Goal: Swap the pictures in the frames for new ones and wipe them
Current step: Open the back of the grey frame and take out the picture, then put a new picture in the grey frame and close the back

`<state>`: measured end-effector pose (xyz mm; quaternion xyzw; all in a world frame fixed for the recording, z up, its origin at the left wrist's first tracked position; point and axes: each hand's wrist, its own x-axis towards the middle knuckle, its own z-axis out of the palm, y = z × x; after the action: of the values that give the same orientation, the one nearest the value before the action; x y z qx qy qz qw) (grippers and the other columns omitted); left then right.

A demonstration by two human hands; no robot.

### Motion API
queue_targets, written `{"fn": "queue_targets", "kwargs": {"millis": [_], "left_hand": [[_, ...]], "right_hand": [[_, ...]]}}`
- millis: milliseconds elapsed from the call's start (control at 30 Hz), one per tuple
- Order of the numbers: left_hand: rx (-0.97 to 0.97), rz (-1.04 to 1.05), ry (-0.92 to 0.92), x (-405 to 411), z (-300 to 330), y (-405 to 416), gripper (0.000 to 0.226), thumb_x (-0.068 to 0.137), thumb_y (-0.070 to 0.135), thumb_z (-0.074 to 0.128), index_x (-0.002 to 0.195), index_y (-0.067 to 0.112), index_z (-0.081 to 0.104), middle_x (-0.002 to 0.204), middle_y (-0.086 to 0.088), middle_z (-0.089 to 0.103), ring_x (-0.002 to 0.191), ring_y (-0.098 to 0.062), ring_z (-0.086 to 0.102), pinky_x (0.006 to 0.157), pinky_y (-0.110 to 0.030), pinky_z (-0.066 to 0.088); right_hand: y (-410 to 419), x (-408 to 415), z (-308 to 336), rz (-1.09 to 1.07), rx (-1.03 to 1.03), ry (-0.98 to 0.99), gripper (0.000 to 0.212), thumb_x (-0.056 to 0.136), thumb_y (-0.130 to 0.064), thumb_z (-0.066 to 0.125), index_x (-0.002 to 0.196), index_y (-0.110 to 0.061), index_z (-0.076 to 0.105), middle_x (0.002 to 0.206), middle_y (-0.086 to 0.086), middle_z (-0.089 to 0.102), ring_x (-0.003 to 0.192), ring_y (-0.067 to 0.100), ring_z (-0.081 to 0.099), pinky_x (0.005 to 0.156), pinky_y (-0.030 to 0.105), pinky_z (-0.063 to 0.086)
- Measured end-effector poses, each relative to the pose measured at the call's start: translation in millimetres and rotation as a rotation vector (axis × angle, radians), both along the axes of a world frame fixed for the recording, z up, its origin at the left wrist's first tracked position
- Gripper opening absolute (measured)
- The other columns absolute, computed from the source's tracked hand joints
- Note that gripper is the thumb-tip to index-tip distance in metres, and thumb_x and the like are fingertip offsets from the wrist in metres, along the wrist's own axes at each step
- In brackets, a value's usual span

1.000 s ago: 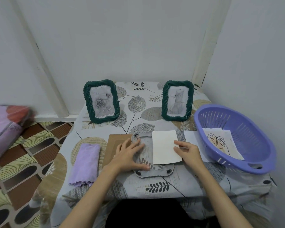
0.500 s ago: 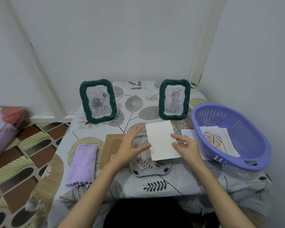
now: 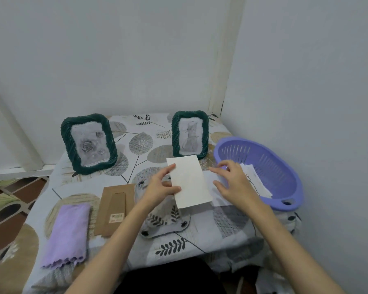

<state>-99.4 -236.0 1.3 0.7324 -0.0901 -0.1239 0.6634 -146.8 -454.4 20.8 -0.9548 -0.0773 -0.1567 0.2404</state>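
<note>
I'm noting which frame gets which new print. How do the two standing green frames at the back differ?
The left green rope-pattern frame looks larger in view and holds a grey picture of roses; the right green rope-pattern frame looks smaller and holds a grey picture of what seems to be a cat. The left one is turned slightly to the right; the right one faces the camera more squarely. Both stand upright on the leaf-print tablecloth.

Two standing frames at table (image 3: 200, 249) rear: rose frame (image 3: 89, 143) L, cat frame (image 3: 190, 134) R. Basket (image 3: 285, 200) far R w/ papers (image 3: 256, 181) inside. Cloth (image 3: 67, 232) front L; backing board (image 3: 115, 209) just R of it.
</note>
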Motion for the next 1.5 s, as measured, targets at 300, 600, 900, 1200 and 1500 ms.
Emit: {"fn": "queue_targets", "kwargs": {"millis": [300, 600, 900, 1200, 1500], "left_hand": [[0.1, -0.104, -0.03, 21.4, -15.0, -43.6, 0.074, 0.074, -0.013, 0.066, 0.137, 0.014, 0.04, 0.111, -0.01, 0.057, 0.069, -0.013, 0.058, 0.056, -0.014, 0.049], [0.286, -0.162, -0.118, 47.0, -30.7, -89.8, 0.081, 0.065, -0.001, 0.079, 0.136, 0.013, 0.044, 0.123, -0.009, 0.056, 0.101, -0.015, 0.053, 0.075, -0.006, 0.043], [0.991, -0.263, -0.422, 46.4, -54.1, -109.9, 0.076, 0.078, 0.054, 0.062, 0.142, 0.028, 0.03, 0.157, -0.003, 0.013, 0.145, -0.023, -0.004, 0.114, -0.047, -0.005], [1.062, -0.197, -0.432, 44.5, -58.0, -104.2, 0.059, 0.088, 0.054, 0.048, 0.138, 0.025, 0.038, 0.156, -0.009, 0.01, 0.144, -0.03, -0.003, 0.115, -0.044, -0.003], [0.246, -0.12, -0.321, 38.0, -1.2, -116.8, 0.053, 0.088, 0.035, 0.06, 0.136, 0.027, 0.04, 0.132, 0.006, 0.045, 0.121, -0.008, 0.043, 0.098, -0.02, 0.037]], "right_hand": [[-51.2, -17.1, 6.4, -0.047, -0.022, 0.369, 0.053, 0.089, -0.036, 0.057, 0.138, -0.041, 0.037, 0.132, -0.007, 0.053, 0.109, 0.009, 0.052, 0.088, 0.025, 0.042], [-71.0, 0.4, 19.1, -0.08, 0.367, 0.226, 0.045, 0.088, -0.019, 0.062, 0.131, -0.028, 0.051, 0.104, -0.006, 0.062, 0.094, 0.006, 0.056, 0.071, 0.009, 0.039], [-67.2, -1.1, 11.6, -0.035, 0.341, 0.219, 0.045, 0.088, -0.021, 0.061, 0.132, -0.025, 0.05, 0.121, -0.015, 0.057, 0.083, -0.008, 0.052, 0.071, 0.008, 0.038], [-47.8, -9.5, 1.4, 0.028, 0.209, 0.272, 0.05, 0.089, -0.028, 0.06, 0.137, -0.03, 0.044, 0.101, -0.008, 0.059, 0.063, -0.022, 0.045, 0.063, 0.005, 0.032], [-71.7, 10.2, 5.0, -0.082, 0.478, 0.388, 0.048, 0.082, -0.032, 0.068, 0.127, -0.024, 0.055, 0.096, -0.002, 0.067, 0.07, 0.009, 0.059, 0.072, 0.019, 0.046]]}}
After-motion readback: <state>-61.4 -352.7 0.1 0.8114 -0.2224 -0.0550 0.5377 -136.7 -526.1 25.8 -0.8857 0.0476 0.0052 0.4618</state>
